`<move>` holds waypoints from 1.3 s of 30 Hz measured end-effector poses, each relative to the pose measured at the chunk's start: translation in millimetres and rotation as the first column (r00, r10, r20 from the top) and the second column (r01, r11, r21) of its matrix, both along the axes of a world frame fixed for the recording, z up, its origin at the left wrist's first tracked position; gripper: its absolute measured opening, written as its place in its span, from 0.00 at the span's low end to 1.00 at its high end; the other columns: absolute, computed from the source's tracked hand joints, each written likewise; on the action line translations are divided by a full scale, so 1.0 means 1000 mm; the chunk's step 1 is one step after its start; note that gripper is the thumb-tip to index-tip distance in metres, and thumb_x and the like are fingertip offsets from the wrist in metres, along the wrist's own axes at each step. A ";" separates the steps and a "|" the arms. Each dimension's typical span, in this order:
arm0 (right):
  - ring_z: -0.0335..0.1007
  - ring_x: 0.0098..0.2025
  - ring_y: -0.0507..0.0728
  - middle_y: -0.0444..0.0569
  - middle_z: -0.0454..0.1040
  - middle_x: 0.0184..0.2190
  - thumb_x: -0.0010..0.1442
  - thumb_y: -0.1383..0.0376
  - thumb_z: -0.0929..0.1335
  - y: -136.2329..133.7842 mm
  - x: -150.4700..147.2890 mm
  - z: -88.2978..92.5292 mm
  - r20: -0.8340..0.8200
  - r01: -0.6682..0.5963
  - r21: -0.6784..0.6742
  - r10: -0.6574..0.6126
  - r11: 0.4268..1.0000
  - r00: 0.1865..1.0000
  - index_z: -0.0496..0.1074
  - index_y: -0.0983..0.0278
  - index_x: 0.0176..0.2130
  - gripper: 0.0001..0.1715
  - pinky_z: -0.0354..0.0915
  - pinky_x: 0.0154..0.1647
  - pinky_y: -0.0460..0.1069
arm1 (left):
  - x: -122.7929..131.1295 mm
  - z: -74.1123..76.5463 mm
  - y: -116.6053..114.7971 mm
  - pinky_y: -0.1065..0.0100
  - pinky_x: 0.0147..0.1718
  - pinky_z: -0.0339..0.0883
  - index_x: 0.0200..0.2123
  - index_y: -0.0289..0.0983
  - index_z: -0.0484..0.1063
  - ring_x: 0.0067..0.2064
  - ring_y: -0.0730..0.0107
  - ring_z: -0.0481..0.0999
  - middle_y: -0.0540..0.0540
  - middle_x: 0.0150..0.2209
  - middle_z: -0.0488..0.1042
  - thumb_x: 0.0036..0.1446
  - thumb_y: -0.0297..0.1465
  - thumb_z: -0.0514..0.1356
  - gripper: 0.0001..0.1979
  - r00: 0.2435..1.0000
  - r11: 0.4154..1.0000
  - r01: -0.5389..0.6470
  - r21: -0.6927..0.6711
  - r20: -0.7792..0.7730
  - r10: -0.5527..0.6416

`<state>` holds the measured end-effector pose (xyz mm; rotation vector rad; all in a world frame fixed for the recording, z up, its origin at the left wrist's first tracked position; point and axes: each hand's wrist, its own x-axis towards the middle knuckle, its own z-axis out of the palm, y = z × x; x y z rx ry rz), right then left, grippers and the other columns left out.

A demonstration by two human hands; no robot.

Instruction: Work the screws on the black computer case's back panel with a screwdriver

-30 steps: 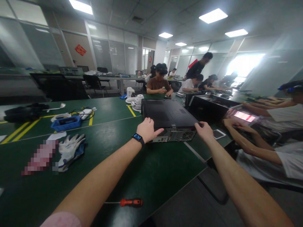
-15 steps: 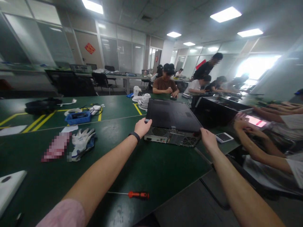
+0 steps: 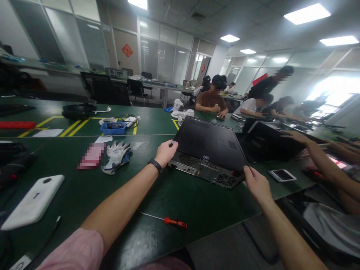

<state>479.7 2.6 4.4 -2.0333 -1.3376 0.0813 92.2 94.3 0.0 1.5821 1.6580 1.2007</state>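
A black computer case (image 3: 208, 142) lies flat in front of me, its rear panel with ports and a fan grille facing me. My left hand (image 3: 166, 153) is closed on its near left corner, thumb on top. At the near right corner, my right hand (image 3: 255, 180) grips the edge; the fingers underneath are hidden. The case sits tilted, its right side lower in the view. Closer to me, an orange-and-black screwdriver (image 3: 174, 222) rests on the green table (image 3: 152, 191).
Left of the case are work gloves (image 3: 116, 155), a blue tray (image 3: 113, 128) and a white slab marked 1 (image 3: 35, 202). White fans (image 3: 180, 108) stand behind it. At right, a co-worker's arm (image 3: 315, 153) reaches to another black case (image 3: 270, 140), near a white device (image 3: 282, 175).
My view has turned left. The computer case has rotated slightly, with both hands still on it. The co-worker's hand has moved from a phone to the other case, which is now tipped.
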 end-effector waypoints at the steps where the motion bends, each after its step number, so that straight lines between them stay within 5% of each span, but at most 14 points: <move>1: 0.80 0.55 0.70 0.58 0.85 0.49 0.66 0.43 0.63 0.000 -0.004 0.000 0.001 -0.013 0.000 0.013 1.000 1.000 0.83 0.60 0.52 0.33 0.72 0.56 0.57 | -0.006 -0.001 -0.007 0.66 0.48 0.72 0.50 0.40 0.83 0.49 0.60 0.82 0.46 0.46 0.86 0.68 0.41 0.58 0.18 1.000 1.000 -0.018 0.003 -0.003 0.018; 9: 0.80 0.56 0.70 0.56 0.85 0.51 0.65 0.43 0.64 0.015 -0.053 -0.001 -0.014 -0.170 0.011 0.170 0.985 0.985 0.83 0.60 0.54 0.33 0.73 0.59 0.59 | -0.064 -0.003 -0.068 0.59 0.60 0.69 0.57 0.38 0.81 0.62 0.50 0.78 0.39 0.57 0.82 0.67 0.44 0.58 0.24 0.975 0.977 -0.213 -0.009 -0.063 0.212; 18: 0.80 0.56 0.69 0.57 0.85 0.51 0.65 0.43 0.63 0.038 -0.119 -0.004 -0.050 -0.329 0.044 0.331 0.943 0.942 0.81 0.63 0.57 0.37 0.74 0.59 0.60 | -0.117 -0.002 -0.123 0.55 0.61 0.71 0.57 0.36 0.81 0.60 0.48 0.80 0.38 0.56 0.83 0.67 0.45 0.58 0.25 0.925 0.928 -0.371 0.018 -0.081 0.371; 28: 0.81 0.55 0.69 0.54 0.86 0.50 0.65 0.40 0.63 0.028 -0.136 -0.006 -0.079 -0.396 0.075 0.401 0.915 0.913 0.82 0.60 0.56 0.37 0.75 0.58 0.59 | -0.137 -0.010 -0.154 0.58 0.51 0.76 0.57 0.42 0.81 0.50 0.53 0.85 0.42 0.49 0.86 0.65 0.47 0.60 0.24 0.899 0.899 -0.437 -0.015 -0.049 0.436; 39: 0.81 0.56 0.70 0.53 0.85 0.51 0.64 0.36 0.64 0.025 -0.137 -0.010 -0.137 -0.384 0.096 0.394 0.918 0.909 0.82 0.58 0.56 0.39 0.74 0.61 0.60 | -0.137 -0.011 -0.165 0.55 0.55 0.77 0.60 0.41 0.79 0.51 0.51 0.85 0.41 0.50 0.86 0.58 0.53 0.64 0.32 0.905 0.905 -0.425 -0.029 0.016 0.425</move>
